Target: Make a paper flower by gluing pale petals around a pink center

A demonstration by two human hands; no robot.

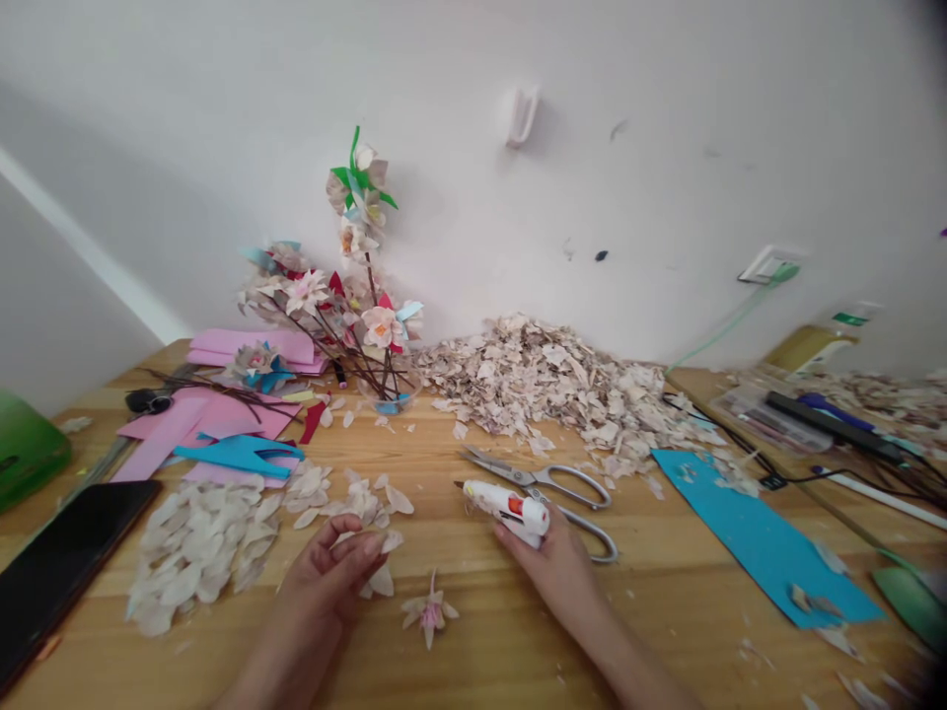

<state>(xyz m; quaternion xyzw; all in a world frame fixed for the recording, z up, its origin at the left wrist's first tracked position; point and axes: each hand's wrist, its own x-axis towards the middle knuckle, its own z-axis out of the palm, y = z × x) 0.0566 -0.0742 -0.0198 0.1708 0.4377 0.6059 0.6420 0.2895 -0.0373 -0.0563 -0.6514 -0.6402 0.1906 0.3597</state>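
My right hand (551, 562) grips a white hot glue gun (510, 511) whose nozzle points left over the wooden table. Between the thumb and fingers of my left hand (336, 567) is a pale petal (392, 540). On the tabletop between my hands lies a small handmade flower (430, 613) with pale pointed petals and a pink centre. Open metal scissors (569, 488) rest just behind the glue gun. Left of my left hand, cut petals (196, 552) are spread in a loose pile.
A vase of handmade flowers (381, 330) stands by the wall beside a large heap of scraps (547, 380). Pink sheets (222, 414) and a black phone (66, 572) lie left. To the right are a blue sheet (755, 532), a cable (710, 335) and a plastic box (769, 419).
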